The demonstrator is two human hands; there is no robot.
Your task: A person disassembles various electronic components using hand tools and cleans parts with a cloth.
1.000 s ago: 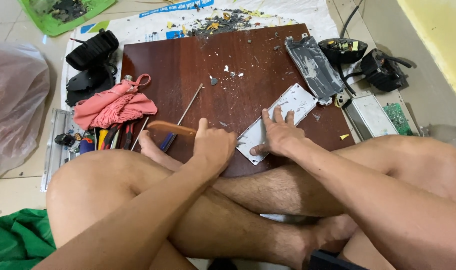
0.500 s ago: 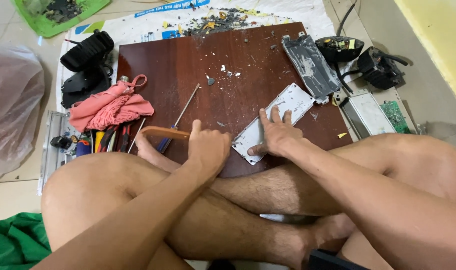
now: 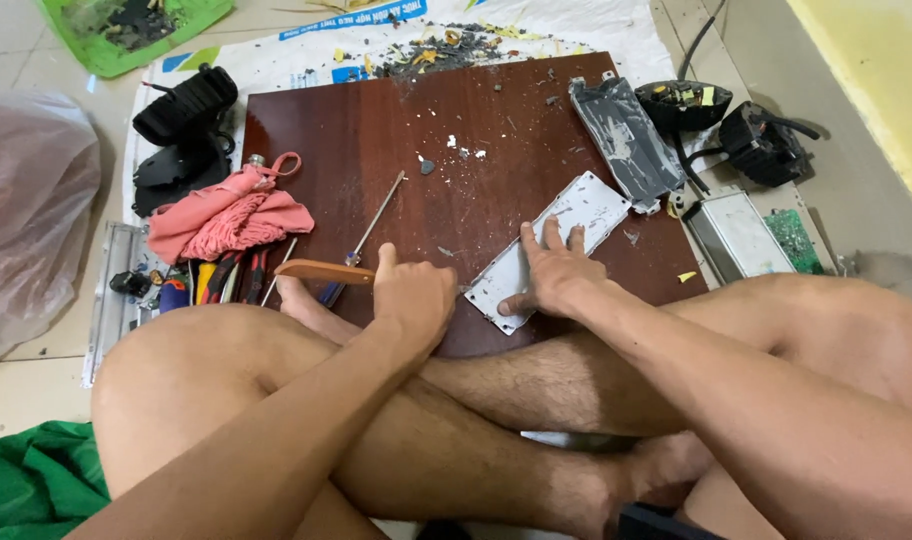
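Note:
I sit cross-legged behind a dark red wooden board [image 3: 376, 130]. My left hand [image 3: 416, 297] is closed in a fist at the board's near edge, gripping a tool whose orange-brown wooden handle [image 3: 321, 271] sticks out to the left. My right hand [image 3: 554, 278] lies on a white metal panel [image 3: 576, 215] that rests slantwise on the board; the fingers are spread on top and the thumb hooks its near edge. A long thin screwdriver [image 3: 376, 222] lies just beyond my left hand.
A pink cloth [image 3: 226, 215] and several coloured tool handles lie left of the board, with black devices [image 3: 186, 105] behind. A grey panel [image 3: 626, 140], black parts [image 3: 766, 140], a silver box [image 3: 741, 235] and a green circuit board [image 3: 796, 235] sit right. Debris [image 3: 446, 45] litters the far edge.
Both hands stay in nearly the same spots on the tool and the white panel. Only the view has shifted slightly.

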